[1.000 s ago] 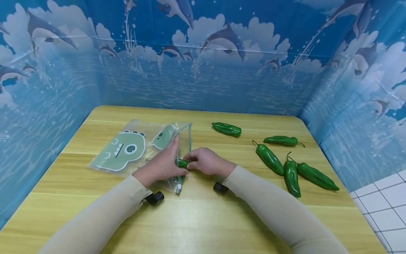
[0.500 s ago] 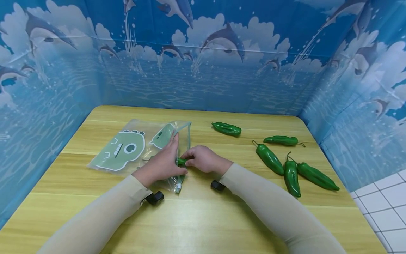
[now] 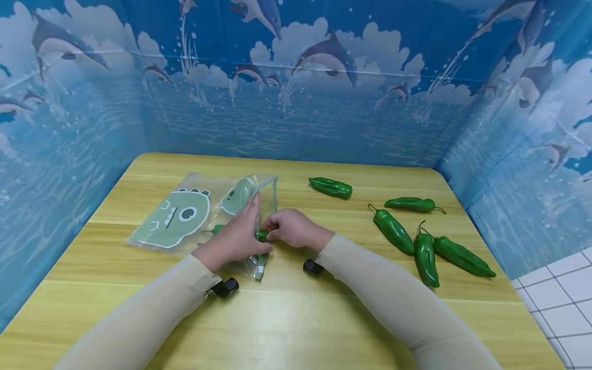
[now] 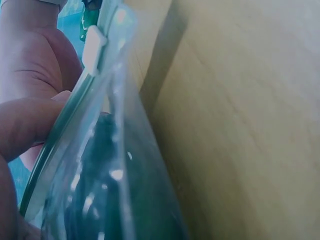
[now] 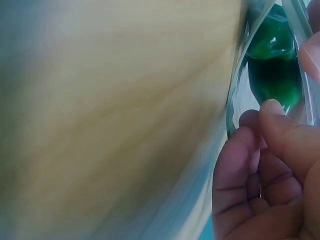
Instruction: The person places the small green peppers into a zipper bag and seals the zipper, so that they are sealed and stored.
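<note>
A clear zip bag [image 3: 172, 218] printed with green cartoon creatures lies at the left of the table, its mouth facing right. My left hand [image 3: 236, 236] holds the raised edge of the bag mouth, thumb low and fingers up. At that mouth my right hand [image 3: 293, 228] pinches the end of a green chili pepper [image 3: 262, 235], thumb against forefinger. In the right wrist view this pepper [image 5: 277, 87] is inside the opening, with more green [image 5: 272, 35] behind it. The left wrist view shows green through the clear film [image 4: 117, 175], beside the white zip slider [image 4: 93, 50].
Another green pepper [image 3: 330, 188] lies at the back of the wooden table [image 3: 287, 318]. Several more peppers [image 3: 393, 231] lie at the right, stems mostly pointing away. A dolphin-print curtain [image 3: 296, 118] encloses the back and sides.
My right hand has moved left, pushing the pepper further into the bag. A green stem end now shows through the film left of my left hand, which has barely moved.
</note>
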A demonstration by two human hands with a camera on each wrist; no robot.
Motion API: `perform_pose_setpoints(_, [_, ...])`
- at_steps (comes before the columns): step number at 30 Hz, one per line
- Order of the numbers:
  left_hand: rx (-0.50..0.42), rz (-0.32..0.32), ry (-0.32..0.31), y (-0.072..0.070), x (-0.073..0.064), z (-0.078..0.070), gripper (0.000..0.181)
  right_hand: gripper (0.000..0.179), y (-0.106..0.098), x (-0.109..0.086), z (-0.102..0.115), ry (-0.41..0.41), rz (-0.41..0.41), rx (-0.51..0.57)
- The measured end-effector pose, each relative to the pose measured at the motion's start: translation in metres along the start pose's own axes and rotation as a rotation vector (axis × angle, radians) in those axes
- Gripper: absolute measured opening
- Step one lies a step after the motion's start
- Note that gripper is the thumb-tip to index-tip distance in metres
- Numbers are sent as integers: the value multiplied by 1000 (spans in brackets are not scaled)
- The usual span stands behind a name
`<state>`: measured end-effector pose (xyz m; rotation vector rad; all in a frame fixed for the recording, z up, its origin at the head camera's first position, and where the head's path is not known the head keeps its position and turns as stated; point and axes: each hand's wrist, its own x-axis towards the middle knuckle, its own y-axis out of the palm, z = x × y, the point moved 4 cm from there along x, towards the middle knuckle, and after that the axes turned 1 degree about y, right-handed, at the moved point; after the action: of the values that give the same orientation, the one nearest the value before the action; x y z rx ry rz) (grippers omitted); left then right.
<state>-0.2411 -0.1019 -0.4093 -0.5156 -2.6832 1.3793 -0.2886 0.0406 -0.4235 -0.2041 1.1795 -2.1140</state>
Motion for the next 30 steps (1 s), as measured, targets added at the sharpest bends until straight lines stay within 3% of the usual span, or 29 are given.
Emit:
perform_pose_setpoints(13, [-21,48,16,-10,2,4,143,21,-14,-8,-9,39,-46,30])
perform_pose_setpoints(21, [62,47,-20,-14,1,13,141,29,-41,-34,-27,114,-97,27])
perform_pose_setpoints(30, [110,50,42,-16,-3,28,120,40,-77,-74,-66,199,-148,32])
